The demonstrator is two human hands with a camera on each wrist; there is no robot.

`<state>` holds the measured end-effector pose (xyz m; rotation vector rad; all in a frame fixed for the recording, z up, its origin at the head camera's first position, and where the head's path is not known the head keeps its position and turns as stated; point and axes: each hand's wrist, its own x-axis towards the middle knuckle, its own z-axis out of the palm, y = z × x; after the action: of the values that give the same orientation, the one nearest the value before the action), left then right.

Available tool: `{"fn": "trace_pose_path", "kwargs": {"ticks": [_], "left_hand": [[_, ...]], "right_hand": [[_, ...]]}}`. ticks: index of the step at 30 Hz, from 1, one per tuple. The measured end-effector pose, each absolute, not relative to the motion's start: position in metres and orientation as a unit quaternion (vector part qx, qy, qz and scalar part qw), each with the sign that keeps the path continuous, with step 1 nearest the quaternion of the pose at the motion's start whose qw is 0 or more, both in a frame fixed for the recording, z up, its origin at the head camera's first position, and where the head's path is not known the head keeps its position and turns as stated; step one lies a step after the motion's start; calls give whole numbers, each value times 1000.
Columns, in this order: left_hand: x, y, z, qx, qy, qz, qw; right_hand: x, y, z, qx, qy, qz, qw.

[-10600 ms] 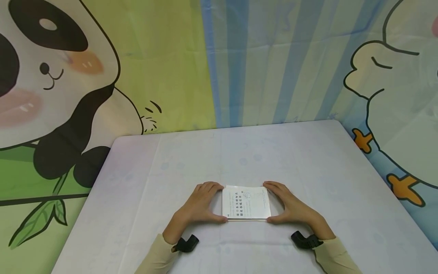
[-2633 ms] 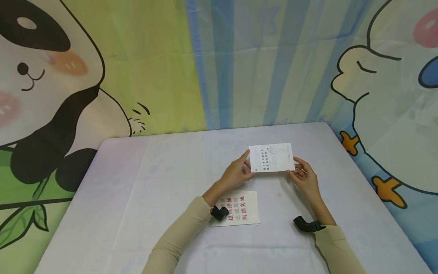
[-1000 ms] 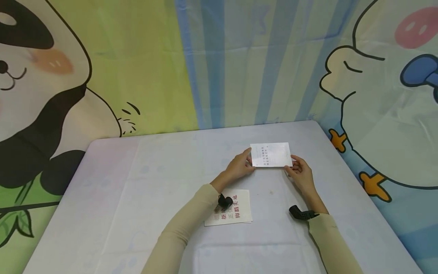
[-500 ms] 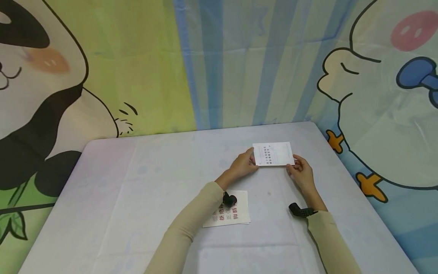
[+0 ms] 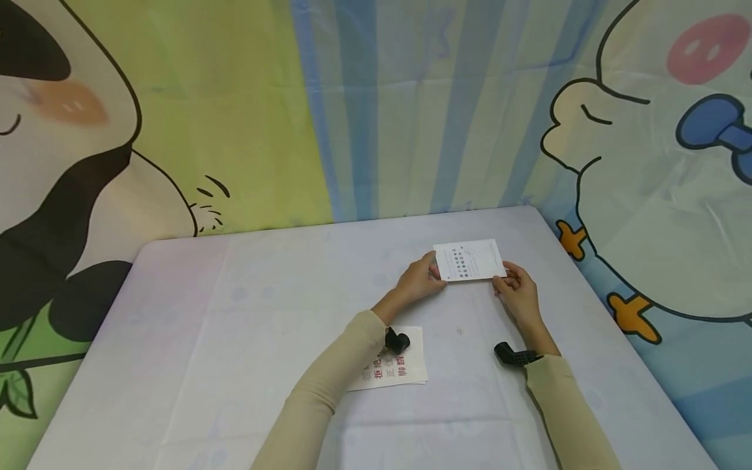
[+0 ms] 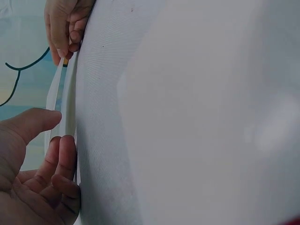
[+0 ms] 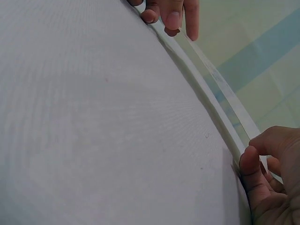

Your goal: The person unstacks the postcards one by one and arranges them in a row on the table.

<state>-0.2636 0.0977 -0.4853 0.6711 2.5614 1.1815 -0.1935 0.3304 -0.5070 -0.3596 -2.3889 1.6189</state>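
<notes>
A white card with columns of black printed characters is held up over the back right of the table, its face toward the head camera. At its left end my left hand holds it between thumb and fingers. My right hand pinches the lower right corner. Edge-on, the card shows as a thin strip in the right wrist view, spanning both hands. Under my left wrist lie papers with red and grey characters, partly covered by the sleeve and wrist camera.
A white cloth covers the table. Behind it stands a curtain with yellow-green and blue-striped panels, a panda and a white cartoon animal. A black camera is strapped to the right wrist.
Earlier both hands gripped a stack near the front; the card has since been lifted off and carried to the back right, exposing the red-lettered papers. Over the last second its tilt changed slightly.
</notes>
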Motion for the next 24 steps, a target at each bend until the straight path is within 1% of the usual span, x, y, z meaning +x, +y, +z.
{"fn": "trace_pose_path", "kwargs": {"ticks": [10, 17, 24], "left_hand": [[-272, 106, -491, 228, 882, 395, 115], [-273, 107, -488, 227, 896, 365, 113], [-270, 108, -487, 226, 901, 350, 120]], "right_hand": [[-195, 330, -502, -139, -804, 566, 118], [-198, 331, -506, -161, -837, 509, 119], [-198, 329, -504, -161, -861, 468, 119]]}}
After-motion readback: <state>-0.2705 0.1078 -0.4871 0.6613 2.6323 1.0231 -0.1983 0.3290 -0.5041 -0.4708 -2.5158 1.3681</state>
